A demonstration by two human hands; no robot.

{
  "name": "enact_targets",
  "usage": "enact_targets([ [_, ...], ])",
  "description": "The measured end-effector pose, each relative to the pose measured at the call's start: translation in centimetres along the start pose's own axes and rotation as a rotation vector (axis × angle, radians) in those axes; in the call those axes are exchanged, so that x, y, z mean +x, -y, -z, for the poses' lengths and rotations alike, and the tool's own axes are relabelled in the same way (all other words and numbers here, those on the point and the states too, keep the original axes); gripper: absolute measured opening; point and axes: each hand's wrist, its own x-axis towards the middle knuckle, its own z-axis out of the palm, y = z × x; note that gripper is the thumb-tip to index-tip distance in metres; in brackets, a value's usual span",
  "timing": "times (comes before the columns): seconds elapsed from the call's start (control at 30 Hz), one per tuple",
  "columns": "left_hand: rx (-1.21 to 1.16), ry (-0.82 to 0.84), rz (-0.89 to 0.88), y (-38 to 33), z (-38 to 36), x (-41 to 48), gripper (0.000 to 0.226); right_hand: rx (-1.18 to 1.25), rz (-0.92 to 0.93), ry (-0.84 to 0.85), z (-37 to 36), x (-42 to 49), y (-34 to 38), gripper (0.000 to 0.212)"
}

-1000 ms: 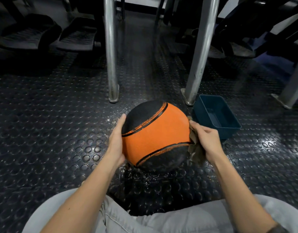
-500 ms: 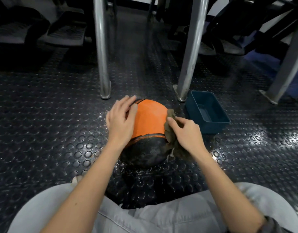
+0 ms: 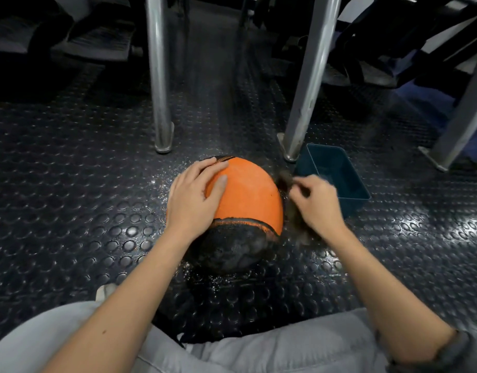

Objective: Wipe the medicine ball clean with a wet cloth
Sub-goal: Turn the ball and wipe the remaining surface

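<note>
**A:** What are the hands doing?

**B:** The left hand [image 3: 194, 203] lies spread on the medicine ball [image 3: 248, 200]. Its fingers are straight, and the palm and thumb press on the upper left side. The right hand [image 3: 317, 208] is blurred, but its fingers are curled and pinch the cloth [image 3: 300, 231] against the ball's right side.

**A:** And the cloth?

**B:** It is dark, brownish and bunched. One tuft sticks out above the fingers and the rest hangs below the wrist.

**A:** Which way does the ball point?

**B:** It is round, so it has no long axis. The wide orange band faces up and a black cap faces the person. The seam between them runs left to right.

**A:** How does it look?

**B:** The orange is matt and grainy. The black glistens and looks scuffed.

**A:** Where is it?

**B:** It sits on the studded black floor [image 3: 84, 184], just in front of knees in grey trousers [image 3: 259, 351], with shiny specks around it. Two metal legs [image 3: 159, 76] stand beyond it. A blue tub [image 3: 352, 204] sits just beside the right hand.
</note>
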Motion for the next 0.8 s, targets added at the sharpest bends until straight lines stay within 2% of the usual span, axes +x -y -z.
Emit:
enact_targets([
  [0.03,-0.01,-0.004,0.006,0.1,0.0,0.0,0.053,0.042,-0.009,-0.093,0.7,0.4,0.3,0.027],
  [0.1,-0.018,-0.02,0.007,0.2,0.1,0.1,0.052,0.187,0.181,-0.326,2.0,0.3,2.7,0.026],
  [0.13,-0.016,-0.023,0.005,0.2,0.0,0.2,0.051,0.231,0.323,-0.365,2.0,-0.2,4.0,0.026],
  [0.17,-0.012,-0.018,0.001,0.2,0.0,0.3,0.051,0.219,0.463,-0.329,1.6,-0.7,4.4,0.027],
  [0.2,-0.006,-0.001,-0.005,0.1,0.0,0.4,0.051,0.154,0.527,-0.238,0.4,-1.4,4.0,0.028],
  [0.23,-0.005,0.017,-0.014,0.0,-0.1,0.5,0.051,0.094,0.504,-0.12,-0.8,-1.5,3.0,0.029],
  [0.3,0.0,0.043,-0.03,-0.1,-0.1,0.5,0.052,-0.008,0.264,0.028,-1.2,-0.1,1.1,0.028],
  [0.37,0.008,0.036,-0.031,0.0,-0.1,0.4,0.051,-0.012,0.073,-0.043,-0.4,0.9,0.2,0.025],
  [0.4,0.006,0.033,-0.03,0.1,-0.1,0.3,0.05,0.02,0.076,-0.126,0.3,0.8,0.7,0.025],
  [0.47,-0.007,0.015,-0.032,0.2,0.0,0.4,0.048,0.123,0.281,-0.274,1.1,0.0,3.6,0.025],
  [0.53,-0.009,0.009,-0.039,0.1,-0.1,0.5,0.048,0.14,0.544,-0.197,0.4,-1.3,4.4,0.028],
  [0.57,-0.004,0.015,-0.043,0.1,-0.1,0.5,0.049,0.104,0.578,-0.124,-0.8,-1.8,3.5,0.029],
  [0.6,0.003,0.026,-0.044,0.1,-0.1,0.5,0.051,0.075,0.512,-0.058,-1.6,-1.7,2.1,0.03],
  [0.63,0.011,0.046,-0.042,0.1,0.0,0.4,0.052,0.049,0.37,-0.032,-1.9,-1.2,0.8,0.03],
  [0.7,0.022,0.081,-0.034,0.0,0.1,0.3,0.051,0.013,0.075,-0.115,-1.3,-0.6,-0.9,0.024],
  [0.77,0.023,0.092,-0.038,-0.1,0.1,0.2,0.05,0.07,0.061,-0.292,0.0,-0.4,0.0,0.02],
  [0.8,0.02,0.088,-0.05,0.0,0.1,0.3,0.052,0.112,0.157,-0.36,0.6,-0.6,1.5,0.02],
])
